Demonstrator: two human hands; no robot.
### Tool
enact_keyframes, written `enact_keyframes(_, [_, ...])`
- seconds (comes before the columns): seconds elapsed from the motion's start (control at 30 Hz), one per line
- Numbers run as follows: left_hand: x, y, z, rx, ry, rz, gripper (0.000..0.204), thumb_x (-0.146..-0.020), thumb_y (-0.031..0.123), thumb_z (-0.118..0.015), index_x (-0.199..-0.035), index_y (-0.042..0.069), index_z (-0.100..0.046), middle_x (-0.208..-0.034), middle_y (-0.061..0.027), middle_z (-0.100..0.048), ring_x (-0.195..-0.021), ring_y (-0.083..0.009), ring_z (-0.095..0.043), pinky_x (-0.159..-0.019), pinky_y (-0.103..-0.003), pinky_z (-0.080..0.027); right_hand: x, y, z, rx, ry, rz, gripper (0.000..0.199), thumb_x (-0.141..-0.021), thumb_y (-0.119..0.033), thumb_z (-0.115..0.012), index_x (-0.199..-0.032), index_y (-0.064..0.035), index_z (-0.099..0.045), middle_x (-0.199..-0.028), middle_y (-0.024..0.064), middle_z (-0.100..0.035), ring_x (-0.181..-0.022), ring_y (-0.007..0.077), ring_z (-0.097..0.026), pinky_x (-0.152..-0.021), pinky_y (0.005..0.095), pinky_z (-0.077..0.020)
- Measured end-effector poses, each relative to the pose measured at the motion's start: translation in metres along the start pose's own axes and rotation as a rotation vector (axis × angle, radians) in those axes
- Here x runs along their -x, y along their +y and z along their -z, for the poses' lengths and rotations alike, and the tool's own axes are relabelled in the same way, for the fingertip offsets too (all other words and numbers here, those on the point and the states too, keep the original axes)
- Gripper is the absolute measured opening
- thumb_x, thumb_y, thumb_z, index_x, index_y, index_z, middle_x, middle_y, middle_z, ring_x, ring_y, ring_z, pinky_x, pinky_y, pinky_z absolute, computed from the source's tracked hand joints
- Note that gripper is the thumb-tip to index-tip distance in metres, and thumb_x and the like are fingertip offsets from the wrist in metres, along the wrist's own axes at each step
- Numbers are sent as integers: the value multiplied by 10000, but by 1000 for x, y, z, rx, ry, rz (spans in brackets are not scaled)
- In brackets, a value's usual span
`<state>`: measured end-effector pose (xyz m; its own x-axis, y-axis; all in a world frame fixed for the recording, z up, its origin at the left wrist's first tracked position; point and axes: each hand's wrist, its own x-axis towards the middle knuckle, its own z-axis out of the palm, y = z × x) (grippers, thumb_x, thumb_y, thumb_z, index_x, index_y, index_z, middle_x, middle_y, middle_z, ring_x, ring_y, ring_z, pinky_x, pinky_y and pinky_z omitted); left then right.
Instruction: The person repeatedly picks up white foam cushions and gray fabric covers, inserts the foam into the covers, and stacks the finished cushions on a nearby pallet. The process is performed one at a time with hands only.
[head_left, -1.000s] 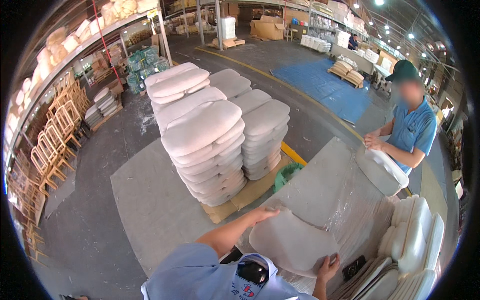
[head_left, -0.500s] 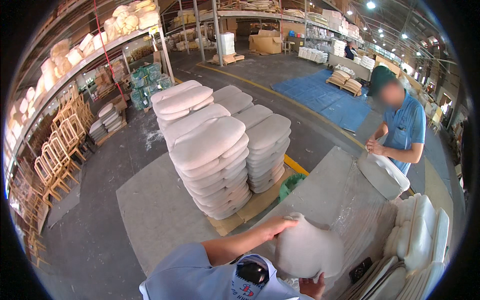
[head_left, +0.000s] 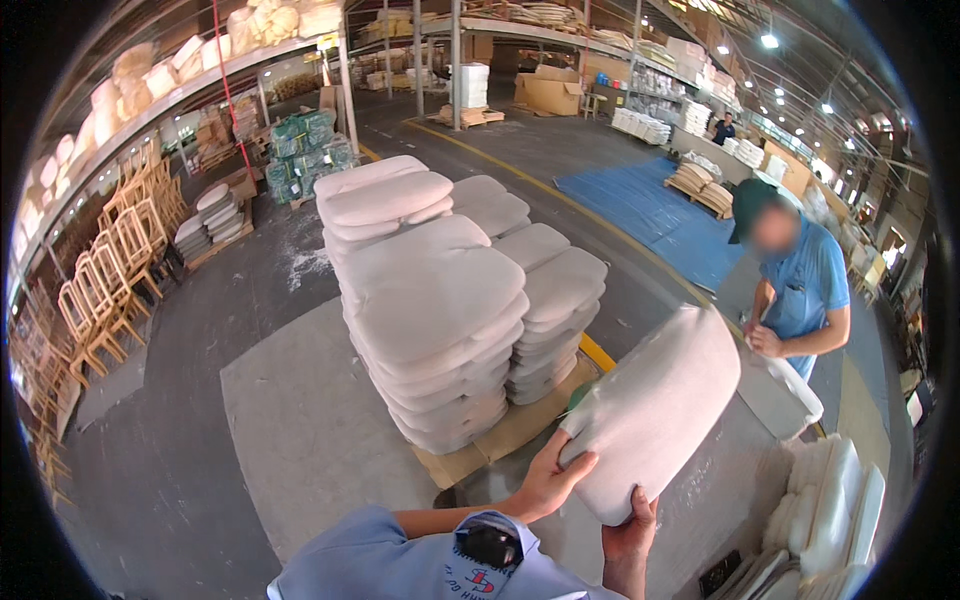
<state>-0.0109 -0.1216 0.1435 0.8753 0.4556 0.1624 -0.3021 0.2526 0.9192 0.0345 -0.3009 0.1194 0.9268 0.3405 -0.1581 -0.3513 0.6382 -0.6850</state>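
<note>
Cushion (head_left: 655,410) now tilted up off surface (head_left: 740,480), lower right; both hands (head_left: 555,478) (head_left: 630,530) gripping its bottom edge, fingertips hidden behind.

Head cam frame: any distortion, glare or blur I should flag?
Head view: strong fisheye, rack posts bow toward the black rim; ceiling lamps flare upper right; the co-worker's face is blurred; the seat cushion held by left hand and right hand stays sharp, evenly lit.

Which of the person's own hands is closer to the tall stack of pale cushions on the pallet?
Left. The left hand grips the held cushion at its lower left edge, on the side facing the cushion stack. The right hand holds the cushion's bottom edge, farther from the stack.
</note>
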Motion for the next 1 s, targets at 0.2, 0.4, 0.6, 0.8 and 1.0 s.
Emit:
enact_keyframes(0.2, [-36,39,106,-31,124,-137,606,-1065,277,-687,-1537,5,-423,-1372,-85,-575,-1238,-143,-526,-1061,-336,-444,-81,43,-122,259,-162,36,948,-839,-278,-842,-1601,-31,-333,-1450,169,-541,-1338,318,-560,-1110,512,-495])
enact_keyframes(0.4, [-102,103,225,-373,-177,-205,646,-1075,149,-637,-1567,-76,-284,-1409,-169,-637,-1109,-173,-686,-850,-323,-551,-219,62,-262,292,-466,80,951,-798,-345,-878,-1566,-5,-431,-1388,174,-614,-1262,303,-632,-1062,451,-538])
enact_keyframes(0.6, [-140,141,309,-488,-74,20,593,-1066,119,-632,-1617,88,-413,-1400,-140,-681,-1207,-176,-685,-1037,-329,-533,-383,107,-309,463,-455,-112,695,-972,-366,-768,-1529,-49,-498,-1417,126,-630,-1276,275,-629,-1049,458,-536])
enact_keyframes(0.8, [-111,102,411,-970,332,-161,415,-1026,131,-679,-1429,46,-630,-1292,-173,-732,-1126,-215,-739,-932,-380,-593,-403,223,-306,699,10,-247,794,-930,-363,-826,-1568,-82,-445,-1407,104,-630,-1221,280,-645,-868,501,-548])
enact_keyframes(1.0, [-175,104,422,-456,295,157,546,-1042,187,-670,-1537,42,-489,-1273,-138,-704,-1077,-201,-714,-959,-347,-578,-402,215,-311,727,-1,-31,687,-907,-325,-856,-1432,-26,-528,-1250,114,-679,-1058,239,-702,-757,375,-612])
